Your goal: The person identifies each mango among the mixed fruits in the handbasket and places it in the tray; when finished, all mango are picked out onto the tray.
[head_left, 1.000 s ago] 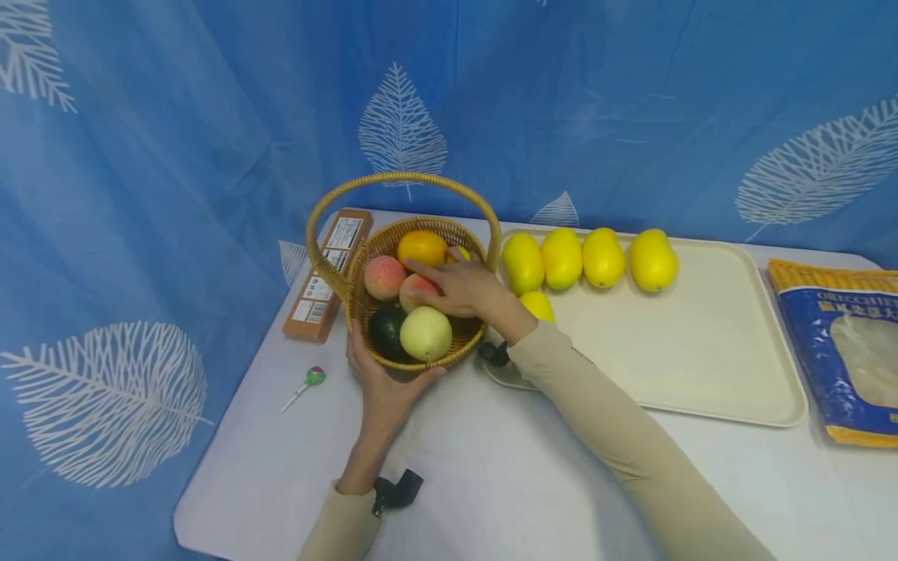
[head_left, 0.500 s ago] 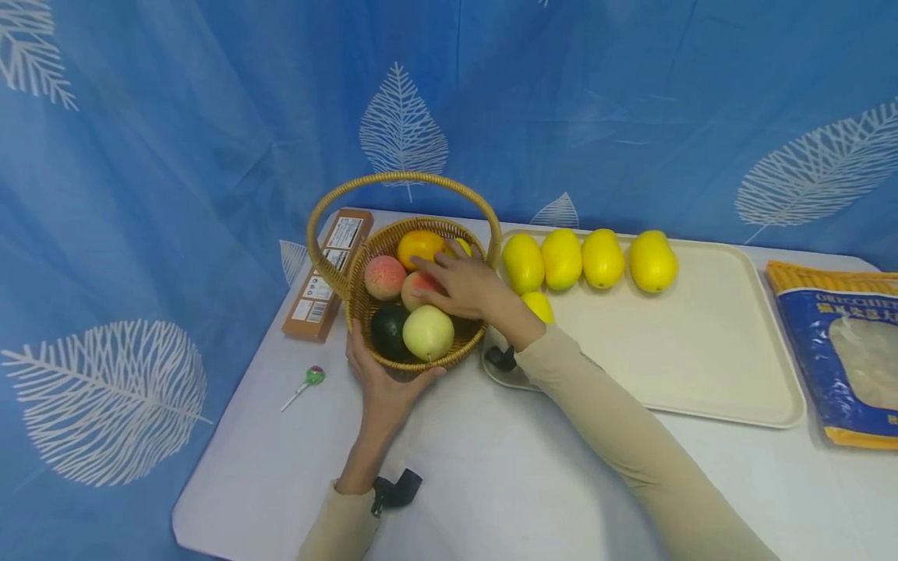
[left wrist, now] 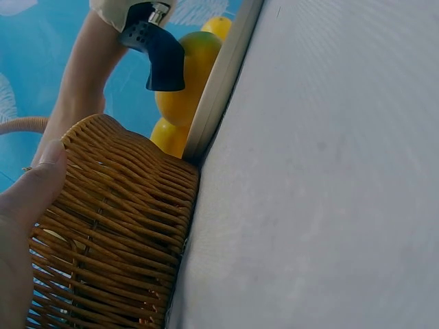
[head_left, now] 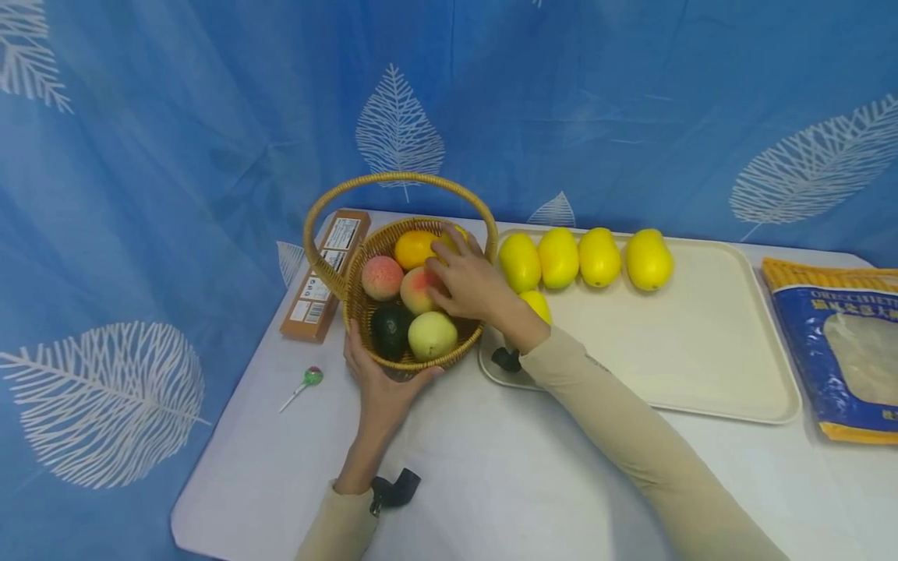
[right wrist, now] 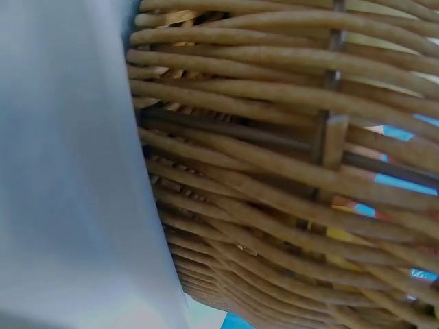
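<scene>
A wicker basket [head_left: 351, 312] with a tall arched handle holds an orange-yellow fruit [head_left: 413, 249], two peaches [head_left: 382, 278], a dark green avocado [head_left: 390, 330] and a pale pear [head_left: 432, 336]. My left hand [head_left: 382, 393] grips the basket's front wall from outside; its thumb [left wrist: 41, 175] lies against the wicker in the left wrist view. My right hand [head_left: 471, 282] reaches in over the right rim. Its fingers curl over a yellow mango [head_left: 459, 234], mostly hidden beneath them, with the thumb beside the right-hand peach. Only the basket's weave [right wrist: 274, 151] shows in the right wrist view.
A cream tray [head_left: 691, 351] right of the basket bears several yellow mangoes [head_left: 599, 257]. Farther right lies a blue and yellow pasta bag [head_left: 835, 351]. A long brown box [head_left: 326, 276] and a lollipop [head_left: 309, 379] lie to the left. A blue curtain [head_left: 596, 117] hangs behind.
My right hand's fingers have drawn off the right-hand peach, back and right onto the yellow mango. The pear has shifted slightly right. The left hand keeps its place on the basket.
</scene>
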Available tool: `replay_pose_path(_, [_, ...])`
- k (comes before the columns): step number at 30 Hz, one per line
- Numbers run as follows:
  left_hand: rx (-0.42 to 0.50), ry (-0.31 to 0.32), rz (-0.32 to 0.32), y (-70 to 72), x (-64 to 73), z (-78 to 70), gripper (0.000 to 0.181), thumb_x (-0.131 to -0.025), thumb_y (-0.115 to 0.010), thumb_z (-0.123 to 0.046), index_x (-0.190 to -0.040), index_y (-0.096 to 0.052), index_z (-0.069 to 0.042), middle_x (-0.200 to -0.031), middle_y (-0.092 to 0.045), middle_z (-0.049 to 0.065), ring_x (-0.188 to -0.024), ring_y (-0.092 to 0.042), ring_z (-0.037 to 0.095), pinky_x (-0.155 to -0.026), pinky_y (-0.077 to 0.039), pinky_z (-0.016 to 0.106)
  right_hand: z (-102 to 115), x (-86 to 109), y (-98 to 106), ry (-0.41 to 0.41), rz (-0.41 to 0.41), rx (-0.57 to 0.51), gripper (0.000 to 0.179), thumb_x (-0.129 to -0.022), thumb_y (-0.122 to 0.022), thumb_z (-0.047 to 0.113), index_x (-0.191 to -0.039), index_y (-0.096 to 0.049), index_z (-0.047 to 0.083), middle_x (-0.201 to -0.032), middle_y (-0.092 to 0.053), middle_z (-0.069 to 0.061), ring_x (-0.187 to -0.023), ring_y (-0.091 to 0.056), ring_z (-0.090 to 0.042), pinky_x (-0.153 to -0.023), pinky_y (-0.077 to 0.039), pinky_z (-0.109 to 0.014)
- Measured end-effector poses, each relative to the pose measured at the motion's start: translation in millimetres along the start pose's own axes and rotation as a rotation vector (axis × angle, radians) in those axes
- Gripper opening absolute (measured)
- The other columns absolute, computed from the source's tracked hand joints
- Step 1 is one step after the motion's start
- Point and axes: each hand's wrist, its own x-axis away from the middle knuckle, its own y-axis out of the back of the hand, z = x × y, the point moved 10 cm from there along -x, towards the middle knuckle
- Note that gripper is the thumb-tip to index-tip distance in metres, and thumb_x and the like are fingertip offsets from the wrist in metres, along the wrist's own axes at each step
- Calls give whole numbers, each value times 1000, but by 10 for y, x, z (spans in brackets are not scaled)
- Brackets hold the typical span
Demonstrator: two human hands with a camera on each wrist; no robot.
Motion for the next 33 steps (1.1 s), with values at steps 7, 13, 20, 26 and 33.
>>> replay_pose_path(7, [3,2,-5,-2,1,-4,136,-61,-94,-35,-157,0,-10,-162,4,12,-147,-5,31,-117,-9,64,-31,-10,27,-26,-21,-17,36,-97,-53,37,-97,-71,7,-141,-50,-20,-144,-24,-45,-122,-20,-50])
replay_pose_path(13, [6,13,-2,-5,-4,-2,137,-61,-93,-37,-157,1,-10,-162,3,13,-147,-4,29,-117,-9,64,-79,-25,25,-69,-11,-84,31,-96,-54,37,-92,-68,10,-148,-41,-24,-149,-12,-44,-123,-17,-48])
replay_pose_path(20, [7,16,2,-14,-1,18,135,-62,-93,-37,-157,0,-11,-162,4,10,-147,-4,28,-117,-10,64,-109,-28,114,-78,-99,-119,25,-94,-56,31,-87,-69,9,-143,-45,-24,-147,-20,-43,-121,-25,-46])
replay_pose_path(26, [0,17,-5,-6,3,13,136,-61,-94,-33,-157,0,-12,-162,4,9,-147,-3,26,-117,-9,63,-116,-14,382,-85,-239,-196,21,-90,-60,29,-82,-70,11,-142,-46,-22,-149,-16,-39,-118,-26,-54])
replay_pose_path(33, [-4,26,-8,21,3,7,137,-60,-95,-32,-157,0,-12,-163,5,9,-147,-3,26,-117,-9,64,-56,-28,568,-72,-246,-482,13,-89,-67,26,-90,-69,13,-141,-45,-22,-149,-18,-36,-119,-29,-50])
